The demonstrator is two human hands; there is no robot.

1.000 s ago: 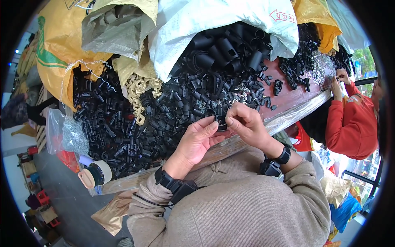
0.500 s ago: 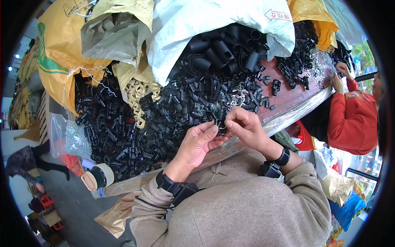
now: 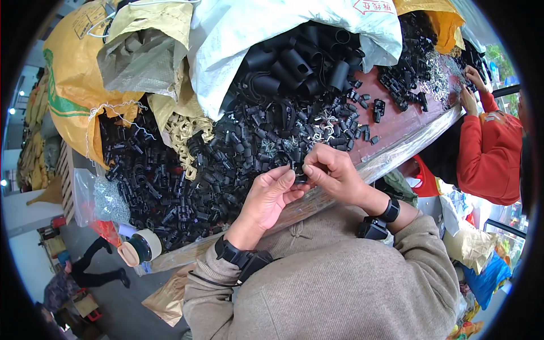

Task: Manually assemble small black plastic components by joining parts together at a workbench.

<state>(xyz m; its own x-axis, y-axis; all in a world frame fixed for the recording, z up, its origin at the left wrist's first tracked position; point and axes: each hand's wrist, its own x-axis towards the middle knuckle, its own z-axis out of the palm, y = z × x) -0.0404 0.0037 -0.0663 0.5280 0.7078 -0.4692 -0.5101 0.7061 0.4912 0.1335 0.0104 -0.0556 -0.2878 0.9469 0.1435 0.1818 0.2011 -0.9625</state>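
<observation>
Over the near edge of the table, my left hand holds a small black plastic part between thumb and fingers. My right hand is closed at the same part from the other side, its thumb and forefinger pinched together. The fingers hide much of the part, and a thin pale line shows on it. Just beyond my hands lies a heap of small black plastic parts. Some silver metal pieces lie scattered on that heap.
Large black tubes spill from a white woven sack. Beige loop-shaped pieces lie beside a yellow sack. A tape roll stands at the left corner. Another person in a red sleeve works at right.
My hands stay together at the black part, and my right fingertips have closed in nearer to it. The view has shifted slightly. A person walking at the left has moved.
</observation>
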